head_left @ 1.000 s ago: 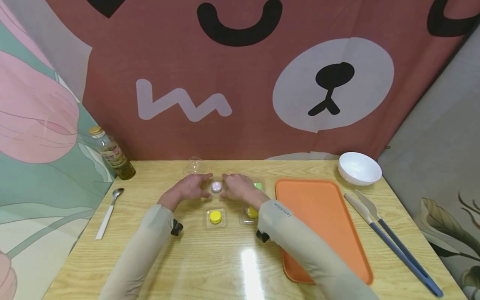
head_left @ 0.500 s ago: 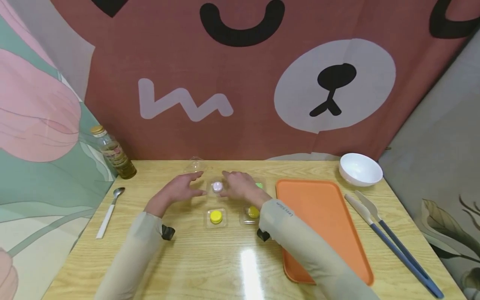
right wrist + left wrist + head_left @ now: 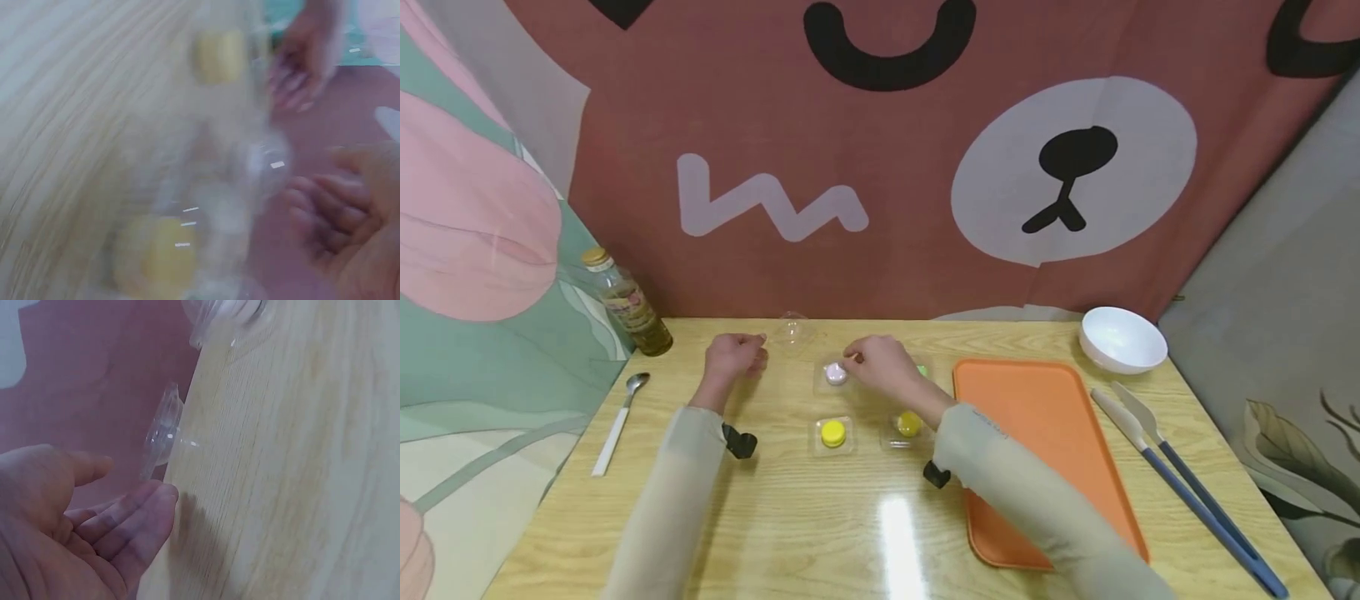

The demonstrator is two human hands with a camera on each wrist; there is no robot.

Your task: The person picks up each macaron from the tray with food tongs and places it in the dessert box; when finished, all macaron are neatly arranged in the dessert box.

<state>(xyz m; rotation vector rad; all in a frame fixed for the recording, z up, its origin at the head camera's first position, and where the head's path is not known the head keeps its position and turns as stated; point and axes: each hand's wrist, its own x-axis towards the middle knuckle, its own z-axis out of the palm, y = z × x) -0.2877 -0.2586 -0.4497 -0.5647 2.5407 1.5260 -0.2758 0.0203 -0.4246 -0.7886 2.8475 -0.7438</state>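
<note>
My left hand (image 3: 735, 360) is raised over the table, its fingers loosely bent and holding nothing. Just beyond its fingertips lies an empty clear plastic lid (image 3: 792, 329); the left wrist view also shows this lid (image 3: 164, 428) close to the fingers. My right hand (image 3: 883, 364) hovers beside a lilac macaron-like round (image 3: 836, 373) in a clear pack, fingers loosely curled, nothing visible in them. Nearer stand a yellow round (image 3: 832, 433) in an uncovered clear pack and another yellow round (image 3: 910, 423) under clear plastic. A green round (image 3: 922, 370) is mostly hidden behind my right hand.
An orange tray (image 3: 1030, 433) lies right of the packs, under my right forearm. Beyond it are a white bowl (image 3: 1123, 340) and two blue-handled spreaders (image 3: 1206, 500). A bottle (image 3: 628, 304) and a spoon (image 3: 620, 425) are at the left.
My left hand has moved left, away from the lilac round, and its fingers have bent inward. The right hand has risen slightly and its fingers have curled more. The packs stay put.
</note>
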